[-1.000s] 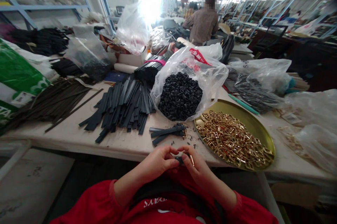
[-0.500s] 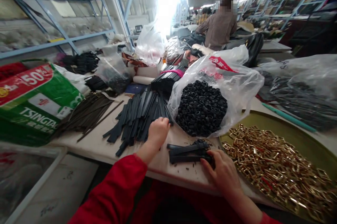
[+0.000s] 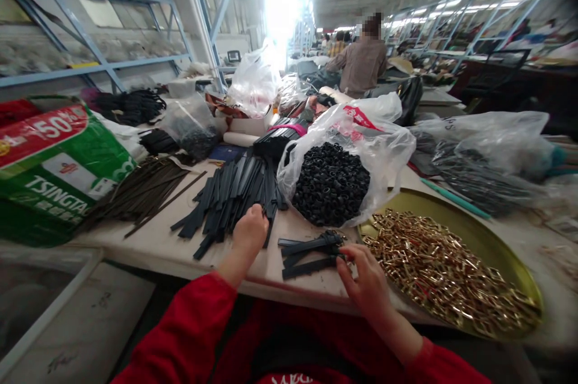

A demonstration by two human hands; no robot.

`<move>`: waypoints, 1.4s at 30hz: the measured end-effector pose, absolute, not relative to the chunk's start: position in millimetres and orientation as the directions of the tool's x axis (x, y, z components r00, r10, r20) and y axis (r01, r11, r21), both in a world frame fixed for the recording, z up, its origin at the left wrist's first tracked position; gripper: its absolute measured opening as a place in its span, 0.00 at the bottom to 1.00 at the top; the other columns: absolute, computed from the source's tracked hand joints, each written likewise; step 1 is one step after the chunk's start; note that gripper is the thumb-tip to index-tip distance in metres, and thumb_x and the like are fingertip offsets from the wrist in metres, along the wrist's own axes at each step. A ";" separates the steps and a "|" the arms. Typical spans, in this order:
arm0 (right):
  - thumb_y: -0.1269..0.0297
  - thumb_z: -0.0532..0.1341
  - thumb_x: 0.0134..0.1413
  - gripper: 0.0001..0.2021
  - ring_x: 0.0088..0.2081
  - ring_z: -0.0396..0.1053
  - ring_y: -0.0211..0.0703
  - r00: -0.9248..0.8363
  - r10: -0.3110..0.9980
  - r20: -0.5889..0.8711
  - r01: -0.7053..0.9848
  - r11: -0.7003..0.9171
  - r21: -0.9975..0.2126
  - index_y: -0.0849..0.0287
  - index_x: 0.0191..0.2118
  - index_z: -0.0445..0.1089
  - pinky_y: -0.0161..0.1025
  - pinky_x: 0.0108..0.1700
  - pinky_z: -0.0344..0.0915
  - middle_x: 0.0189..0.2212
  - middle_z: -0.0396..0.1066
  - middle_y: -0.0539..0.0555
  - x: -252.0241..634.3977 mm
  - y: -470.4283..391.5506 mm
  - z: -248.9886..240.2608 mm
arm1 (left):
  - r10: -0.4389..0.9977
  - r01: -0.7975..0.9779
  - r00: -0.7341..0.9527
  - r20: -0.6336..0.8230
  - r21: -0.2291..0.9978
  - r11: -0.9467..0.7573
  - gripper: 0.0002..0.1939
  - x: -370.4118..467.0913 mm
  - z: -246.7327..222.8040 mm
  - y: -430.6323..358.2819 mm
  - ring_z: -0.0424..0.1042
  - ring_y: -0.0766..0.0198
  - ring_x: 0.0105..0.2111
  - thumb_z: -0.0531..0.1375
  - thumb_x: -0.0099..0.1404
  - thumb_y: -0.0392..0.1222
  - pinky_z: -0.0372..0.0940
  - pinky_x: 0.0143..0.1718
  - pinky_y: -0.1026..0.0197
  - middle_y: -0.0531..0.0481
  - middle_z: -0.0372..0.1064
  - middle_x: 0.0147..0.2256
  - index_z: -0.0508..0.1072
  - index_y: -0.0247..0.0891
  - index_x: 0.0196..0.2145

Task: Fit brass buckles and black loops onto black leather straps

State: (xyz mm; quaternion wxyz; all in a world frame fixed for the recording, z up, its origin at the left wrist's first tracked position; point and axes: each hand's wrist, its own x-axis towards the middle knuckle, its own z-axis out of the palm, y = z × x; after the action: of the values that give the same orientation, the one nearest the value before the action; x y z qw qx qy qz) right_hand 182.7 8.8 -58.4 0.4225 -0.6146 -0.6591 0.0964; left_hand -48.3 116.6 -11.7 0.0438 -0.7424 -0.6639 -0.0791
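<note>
Over the right edge of a fanned pile of flat black strips (image 3: 226, 191), my left hand (image 3: 250, 232) is closed. A small dark bit shows at its fingertips, but I cannot make out what it is. My right hand (image 3: 366, 280) has its thumb and forefinger closed on the end of a black strap (image 3: 311, 266) lying on the table. Just behind that strap, a few more black straps (image 3: 304, 245) lie together, with gold metal at their right ends.
A clear plastic bag (image 3: 388, 155) holds many small black loops (image 3: 332, 182). To the right, a gold tray (image 3: 526, 288) carries a heap of gold buckles (image 3: 447, 269). Thin brown strips (image 3: 144, 191) and a green-and-red bag (image 3: 67, 173) lie left. Another person (image 3: 363, 65) is farther back.
The view has shifted slightly. The front strap now lies apart from the other straps, its end at my right fingers. My left hand stays by the strip pile.
</note>
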 end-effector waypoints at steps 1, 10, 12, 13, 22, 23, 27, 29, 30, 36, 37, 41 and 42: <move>0.57 0.52 0.55 0.13 0.32 0.65 0.43 0.128 0.937 0.325 0.638 0.173 -0.751 0.60 0.40 0.64 0.42 0.36 0.62 0.30 0.67 0.55 177.1 10.7 -49.6 | 0.975 0.991 0.106 0.197 0.053 -0.119 0.09 -53.6 -13.4 100.3 0.72 0.57 0.34 0.48 0.64 0.38 0.64 0.31 0.61 0.42 0.69 0.35 0.63 0.33 0.40; 0.50 0.57 0.46 0.15 0.19 0.51 0.31 0.048 0.961 -0.274 0.053 -0.276 -0.960 0.58 0.29 0.62 0.29 0.19 0.48 0.17 0.54 0.43 144.4 40.0 -6.0 | 0.804 0.711 0.484 0.344 0.381 -0.591 0.07 -72.6 -40.9 -5.7 0.72 0.57 0.29 0.50 0.60 0.35 0.65 0.32 0.57 0.45 0.72 0.30 0.66 0.37 0.36; 0.53 0.58 0.46 0.13 0.21 0.53 0.32 0.027 0.978 -0.209 0.106 -0.211 -0.972 0.58 0.26 0.61 0.30 0.21 0.51 0.18 0.54 0.43 141.5 38.4 -8.9 | 0.892 0.650 0.423 0.158 0.633 -0.421 0.15 -58.4 -27.9 -0.9 0.72 0.56 0.33 0.55 0.57 0.38 0.66 0.34 0.56 0.44 0.72 0.34 0.64 0.36 0.44; 0.54 0.59 0.45 0.12 0.22 0.55 0.32 -0.008 0.986 -0.169 0.121 -0.167 -0.979 0.58 0.26 0.62 0.30 0.23 0.53 0.19 0.56 0.44 141.1 37.8 -10.7 | 0.900 0.581 0.436 0.006 0.762 -0.287 0.22 -49.0 -20.1 4.4 0.72 0.57 0.34 0.58 0.56 0.40 0.66 0.34 0.58 0.45 0.72 0.35 0.61 0.37 0.48; 0.60 0.55 0.54 0.09 0.32 0.64 0.42 0.081 0.975 0.209 0.843 0.044 -0.535 0.60 0.32 0.67 0.37 0.33 0.58 0.30 0.66 0.54 198.7 97.8 -13.5 | 0.777 0.105 0.378 -0.503 0.857 0.504 0.07 9.9 -0.9 57.1 0.61 0.74 0.13 0.52 0.58 0.42 0.54 0.14 0.72 0.58 0.65 0.20 0.61 0.37 0.34; 0.64 0.57 0.52 0.06 0.32 0.64 0.43 0.054 0.977 0.205 0.927 0.027 -0.374 0.60 0.31 0.68 0.37 0.34 0.57 0.31 0.66 0.56 204.5 105.9 -15.7 | 0.778 0.100 0.359 -0.515 0.850 0.517 0.06 10.7 -1.6 58.6 0.61 0.74 0.13 0.52 0.58 0.41 0.53 0.14 0.72 0.57 0.65 0.20 0.61 0.37 0.33; 0.69 0.56 0.51 0.04 0.33 0.65 0.44 -0.014 0.982 0.191 0.984 0.048 -0.174 0.60 0.28 0.68 0.38 0.34 0.57 0.31 0.66 0.57 213.2 119.1 -24.4 | 0.755 0.107 0.335 -0.564 0.819 0.564 0.04 12.7 0.8 60.3 0.62 0.73 0.14 0.51 0.57 0.38 0.53 0.13 0.72 0.56 0.66 0.20 0.60 0.37 0.32; 0.68 0.56 0.51 0.05 0.34 0.65 0.43 -0.008 0.970 0.242 0.930 0.096 -0.356 0.61 0.28 0.67 0.38 0.36 0.58 0.31 0.66 0.56 213.5 114.3 -23.7 | 0.742 0.089 0.356 -0.568 0.811 0.578 0.05 14.4 3.3 60.1 0.64 0.72 0.15 0.50 0.56 0.36 0.54 0.15 0.72 0.55 0.67 0.21 0.60 0.37 0.33; 0.66 0.56 0.51 0.06 0.33 0.65 0.42 0.010 0.973 0.230 0.862 0.108 -0.495 0.61 0.27 0.66 0.38 0.36 0.59 0.29 0.66 0.55 213.3 109.6 -21.8 | 0.739 0.078 0.373 -0.561 0.812 0.578 0.06 15.3 4.1 59.7 0.65 0.72 0.16 0.50 0.56 0.35 0.56 0.16 0.71 0.55 0.67 0.22 0.60 0.37 0.34; 0.57 0.64 0.43 0.17 0.30 0.67 0.38 -0.045 0.977 -0.206 -0.009 -0.207 -0.978 0.59 0.39 0.65 0.37 0.33 0.63 0.30 0.70 0.50 203.3 65.8 -6.2 | 0.822 0.182 0.426 -0.377 0.926 0.330 0.10 16.1 -2.5 53.6 0.57 0.73 0.14 0.49 0.59 0.40 0.52 0.16 0.70 0.58 0.62 0.21 0.63 0.36 0.38; 0.58 0.65 0.41 0.19 0.30 0.68 0.37 -0.062 0.967 -0.247 -0.100 -0.252 -0.963 0.58 0.41 0.65 0.37 0.34 0.63 0.31 0.70 0.50 200.9 58.9 -5.5 | 0.850 0.235 0.418 -0.321 0.942 0.240 0.10 14.7 -4.2 52.2 0.56 0.73 0.14 0.49 0.60 0.43 0.52 0.16 0.69 0.58 0.61 0.20 0.64 0.36 0.36; 0.58 0.67 0.39 0.16 0.27 0.67 0.34 -0.060 0.952 -0.299 -0.239 -0.305 -0.922 0.59 0.36 0.68 0.36 0.34 0.64 0.30 0.70 0.49 194.2 39.2 -7.1 | 0.899 0.427 0.396 -0.188 0.904 0.001 0.13 6.5 -2.1 46.9 0.59 0.70 0.19 0.50 0.61 0.48 0.52 0.20 0.68 0.57 0.59 0.18 0.67 0.36 0.31; 0.58 0.67 0.39 0.16 0.27 0.66 0.34 -0.058 0.957 -0.285 -0.234 -0.290 -0.928 0.59 0.35 0.68 0.35 0.33 0.63 0.28 0.70 0.49 193.2 35.6 -7.4 | 0.894 0.454 0.411 -0.180 0.890 -0.029 0.13 4.6 1.0 45.6 0.59 0.70 0.20 0.50 0.61 0.47 0.51 0.21 0.67 0.57 0.60 0.19 0.68 0.36 0.31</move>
State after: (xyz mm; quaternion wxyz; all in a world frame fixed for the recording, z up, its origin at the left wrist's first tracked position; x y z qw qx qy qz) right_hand 193.2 35.6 -7.4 0.4725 -0.4979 -0.3629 0.6302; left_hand 4.6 45.6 1.0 -0.4907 -0.6815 -0.4945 -0.2241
